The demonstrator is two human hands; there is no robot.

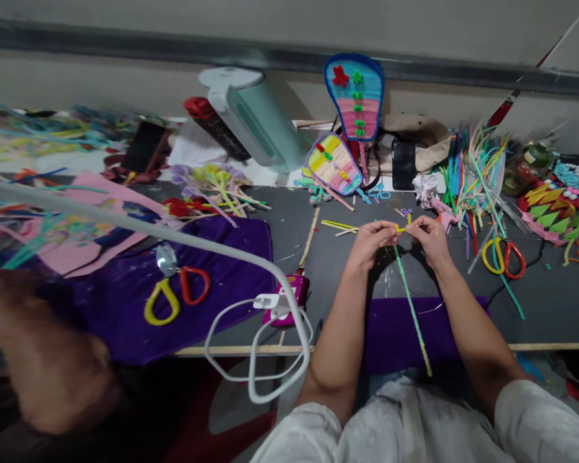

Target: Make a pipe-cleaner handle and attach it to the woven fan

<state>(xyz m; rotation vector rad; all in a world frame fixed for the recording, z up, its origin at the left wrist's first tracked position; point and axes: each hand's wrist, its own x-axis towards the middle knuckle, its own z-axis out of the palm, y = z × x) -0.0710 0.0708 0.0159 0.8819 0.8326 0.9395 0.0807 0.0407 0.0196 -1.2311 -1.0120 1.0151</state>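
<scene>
Yellow strip (402,228) is up over the counter (340,270), well back from the front edge. Fingers of the left hand (372,244) and right hand (430,239) are both pinched tight on it. Mint-green strip (412,307) runs from just below them past the front edge, over some purple cloth (386,328).

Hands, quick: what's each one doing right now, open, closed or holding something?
Left hand: closed, pinching the yellow piece.
Right hand: closed, pinching the same yellow piece.
</scene>
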